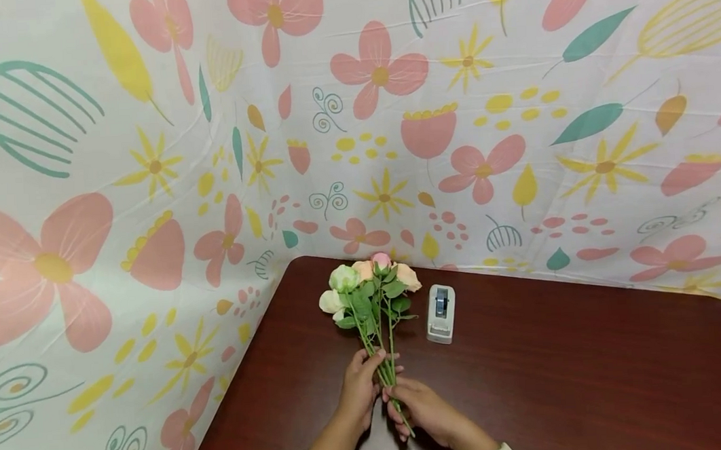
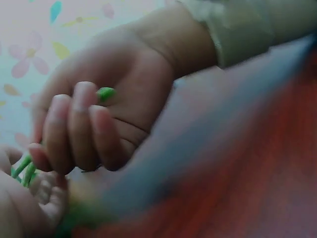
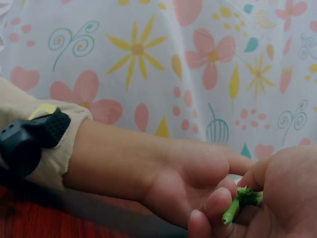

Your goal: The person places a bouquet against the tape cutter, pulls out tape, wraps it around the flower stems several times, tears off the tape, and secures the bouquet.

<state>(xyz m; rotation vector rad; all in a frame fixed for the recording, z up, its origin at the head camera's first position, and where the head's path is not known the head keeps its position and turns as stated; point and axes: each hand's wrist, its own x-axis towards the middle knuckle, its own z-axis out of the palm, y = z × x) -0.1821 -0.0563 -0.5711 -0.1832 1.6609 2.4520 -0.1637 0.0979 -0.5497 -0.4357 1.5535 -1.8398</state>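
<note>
In the head view, a bunch of long-stemmed roses (image 1: 370, 286) lies fanned toward the table's back, with white, pale green, peach and pink blooms. My left hand (image 1: 358, 388) grips the green stems partway down, thumb across them. Lower on the stems, my right hand (image 1: 422, 409) holds the bundle, and one stem's end sticks out below it. In the left wrist view, the right hand's curled fingers (image 2: 81, 131) surround a stem end (image 2: 106, 93). Cut stem ends (image 3: 237, 203) show between both hands in the right wrist view.
A white tape dispenser (image 1: 441, 314) stands right of the blooms on the dark red-brown table (image 1: 557, 357). Flower-printed cloth (image 1: 381, 149) walls off the back and left sides. A black wrist camera (image 3: 29, 141) sits on the left sleeve.
</note>
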